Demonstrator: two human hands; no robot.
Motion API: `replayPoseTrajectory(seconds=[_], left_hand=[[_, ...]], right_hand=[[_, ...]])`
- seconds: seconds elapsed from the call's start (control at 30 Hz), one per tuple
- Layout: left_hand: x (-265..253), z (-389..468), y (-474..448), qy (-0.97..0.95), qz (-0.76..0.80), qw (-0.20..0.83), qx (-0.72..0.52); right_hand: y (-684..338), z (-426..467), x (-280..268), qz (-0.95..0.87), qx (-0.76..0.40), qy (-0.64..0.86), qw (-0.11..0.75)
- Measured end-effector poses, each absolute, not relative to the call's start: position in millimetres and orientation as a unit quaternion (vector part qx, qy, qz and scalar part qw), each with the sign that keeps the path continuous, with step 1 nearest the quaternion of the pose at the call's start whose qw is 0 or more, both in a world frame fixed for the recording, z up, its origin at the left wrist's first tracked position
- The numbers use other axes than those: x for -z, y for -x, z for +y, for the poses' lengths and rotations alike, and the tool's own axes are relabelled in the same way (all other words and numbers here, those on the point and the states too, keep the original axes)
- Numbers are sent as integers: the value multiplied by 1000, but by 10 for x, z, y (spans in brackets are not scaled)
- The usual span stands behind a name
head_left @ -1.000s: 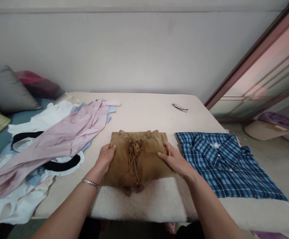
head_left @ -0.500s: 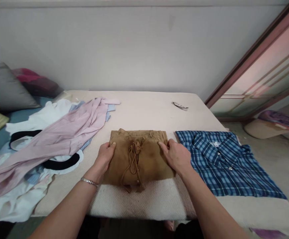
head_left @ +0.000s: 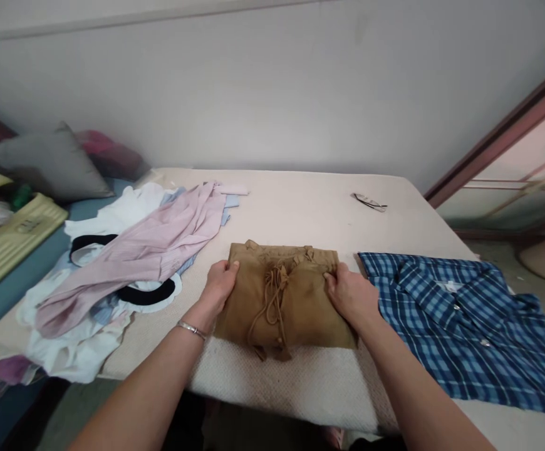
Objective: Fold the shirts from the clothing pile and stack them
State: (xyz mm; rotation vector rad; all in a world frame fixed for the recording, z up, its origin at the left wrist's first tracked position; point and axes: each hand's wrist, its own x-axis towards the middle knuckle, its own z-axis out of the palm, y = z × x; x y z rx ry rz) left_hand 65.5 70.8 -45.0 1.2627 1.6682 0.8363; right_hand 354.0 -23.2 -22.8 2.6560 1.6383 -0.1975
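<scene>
Folded brown trousers [head_left: 301, 307] with a tied drawstring lie at the front middle of the covered table [head_left: 295, 210]. My left hand [head_left: 220, 285] grips their left edge, thumb on top and the other fingers mostly hidden beneath. On the opposite edge, my right hand [head_left: 351, 293] pinches the cloth in the same way. Close by on the right, a folded blue plaid shirt [head_left: 460, 319] lies flat with its collar and buttons facing up. To the left is a loose heap of clothes with a pink garment [head_left: 160, 247] on top.
A pair of glasses [head_left: 369, 202] rests toward the back right of the table. White garments [head_left: 72, 351] hang over the front left edge. Beyond the heap are a grey cushion [head_left: 59, 166] and a yellow-green basket [head_left: 23, 241]. A wall [head_left: 254, 94] stands behind the table.
The camera view has turned left, so everything appears shifted right and more of the basket shows. Both hands keep hold of the trousers, which look about the same.
</scene>
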Motion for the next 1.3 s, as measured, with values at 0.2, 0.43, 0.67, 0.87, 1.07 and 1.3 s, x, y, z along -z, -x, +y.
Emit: replayPoseTrajectory(seconds=[0.2, 0.43, 0.67, 0.87, 1.07, 1.3], left_hand=[[204, 617, -639, -704, 647, 108, -272], [612, 243, -824, -877, 472, 19, -90], [737, 353, -708, -857, 496, 50, -127], [401, 653, -553, -681, 641, 120, -333], [221, 744, -574, -621, 724, 162, -253], [315, 412, -502, -643, 727, 186, -154]], right_hand=[[-3201, -337, 165, 623, -96, -771, -88], [-3107, -382, 815, 632, -61, -768, -79], [-3137, -387, 861, 633, -43, -768, -82], [-3559, -331, 584, 617, 7, -753, -230], [-3996, -401, 209, 439, 47, -843, -307], [-3993, -441, 142, 461, 161, -855, -175]])
